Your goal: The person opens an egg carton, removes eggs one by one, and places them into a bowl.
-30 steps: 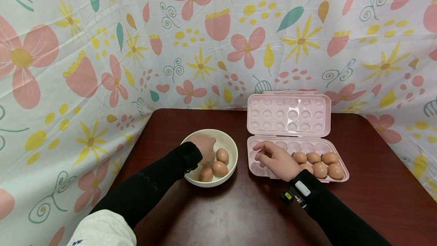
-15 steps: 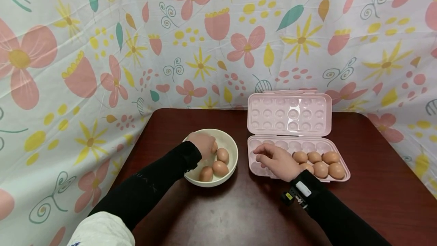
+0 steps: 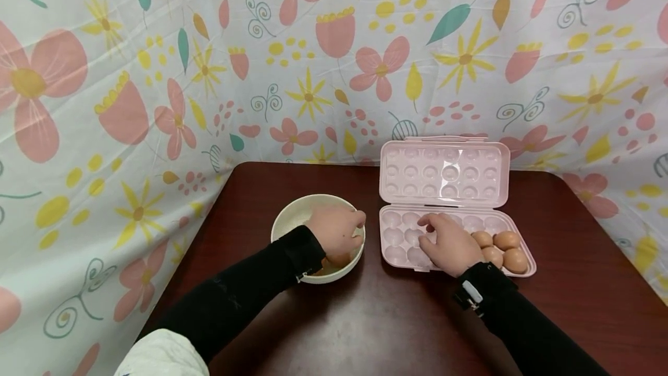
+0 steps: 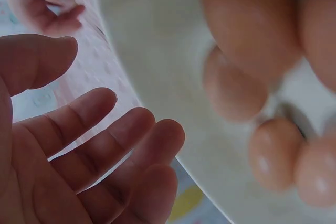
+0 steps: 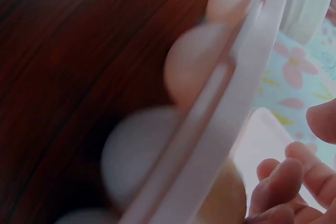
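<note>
My left hand (image 3: 336,231) is over the cream bowl (image 3: 294,210), hiding most of the brown eggs inside. In the left wrist view, its fingers (image 4: 107,140) are loosely bent beside the bowl's rim and hold nothing. Several eggs (image 4: 275,153) lie in the bowl there. Over the pink plastic egg box (image 3: 395,257) hovers my right hand (image 3: 449,245), fingers relaxed with nothing between them. Brown eggs (image 3: 506,241) fill cups at the box's right end, partly covered by that hand. The right wrist view shows the box's edge with eggs (image 5: 199,66) close by.
Both things stand on a dark red-brown table (image 3: 334,329), the bowl left of the box. The box's lid (image 3: 443,173) stands raised at the back. A floral curtain (image 3: 323,86) hangs behind and along the left side.
My left hand has shifted right across the bowl, now covering the eggs seen there before. The right hand has moved right over the box, nearer the eggs, uncovering cups at the left.
</note>
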### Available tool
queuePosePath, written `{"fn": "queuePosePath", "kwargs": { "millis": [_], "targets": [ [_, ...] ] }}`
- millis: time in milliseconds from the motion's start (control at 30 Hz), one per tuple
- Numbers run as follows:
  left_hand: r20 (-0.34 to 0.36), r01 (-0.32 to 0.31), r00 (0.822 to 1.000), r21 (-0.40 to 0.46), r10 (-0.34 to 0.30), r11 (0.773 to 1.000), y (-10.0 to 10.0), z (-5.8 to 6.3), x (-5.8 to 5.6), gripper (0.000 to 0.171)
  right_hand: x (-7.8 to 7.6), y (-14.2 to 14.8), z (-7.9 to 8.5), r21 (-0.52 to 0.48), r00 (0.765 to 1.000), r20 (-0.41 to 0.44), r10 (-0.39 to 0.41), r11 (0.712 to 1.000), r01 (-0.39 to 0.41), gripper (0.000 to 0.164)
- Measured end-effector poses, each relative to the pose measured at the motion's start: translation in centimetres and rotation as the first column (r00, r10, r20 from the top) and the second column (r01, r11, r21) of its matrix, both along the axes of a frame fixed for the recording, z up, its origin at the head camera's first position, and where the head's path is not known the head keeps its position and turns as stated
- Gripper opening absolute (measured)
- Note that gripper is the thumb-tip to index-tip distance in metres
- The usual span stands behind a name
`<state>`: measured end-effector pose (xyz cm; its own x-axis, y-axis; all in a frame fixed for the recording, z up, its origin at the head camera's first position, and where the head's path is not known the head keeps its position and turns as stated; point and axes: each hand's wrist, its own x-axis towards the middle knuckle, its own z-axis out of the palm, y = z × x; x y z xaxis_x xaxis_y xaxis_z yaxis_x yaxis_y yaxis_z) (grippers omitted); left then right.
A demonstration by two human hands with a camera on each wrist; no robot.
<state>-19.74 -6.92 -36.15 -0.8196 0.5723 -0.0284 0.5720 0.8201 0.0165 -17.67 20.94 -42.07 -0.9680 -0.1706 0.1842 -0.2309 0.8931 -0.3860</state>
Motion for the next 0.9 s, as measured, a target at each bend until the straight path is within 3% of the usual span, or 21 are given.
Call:
{"fn": "queuePosePath", "kwargs": {
  "millis": [133,267,367,533,800,900],
  "targets": [
    [0.011,0.024,1.0,0.003,-0.024,1.0,1.3,-0.1,1.0,0.023,0.4,0.7,0.2,0.036,1.0,-0.005,0.001,0.999,-0.001,0.025],
    [-0.034,0.118,0.993,0.033,-0.117,0.992,2.2,-0.3,1.6,0.02,1.0,1.1,0.3,0.065,1.0,-0.006,-0.012,0.998,0.012,0.023],
    [-0.057,0.146,0.988,0.057,-0.143,0.988,2.7,-0.3,2.0,0.019,1.4,1.3,0.3,0.091,0.999,0.008,-0.032,0.995,0.032,0.025],
    [-0.055,0.13,0.99,0.058,-0.127,0.99,3.5,-0.2,2.6,0.024,1.7,1.5,0.6,0.138,0.996,0.057,-0.069,0.989,0.061,0.027],
    [0.059,-0.009,0.998,0.065,0.005,0.998,5.5,-0.2,3.3,0.026,2.1,1.6,0.6,0.184,0.991,0.084,-0.101,0.979,0.085,0.025],
    [0.043,0.05,0.998,0.083,-0.054,0.995,6.0,-0.5,3.4,0.027,2.2,1.6,0.5,0.2,0.992,0.081,-0.097,0.977,0.079,0.019]
  ]
}}
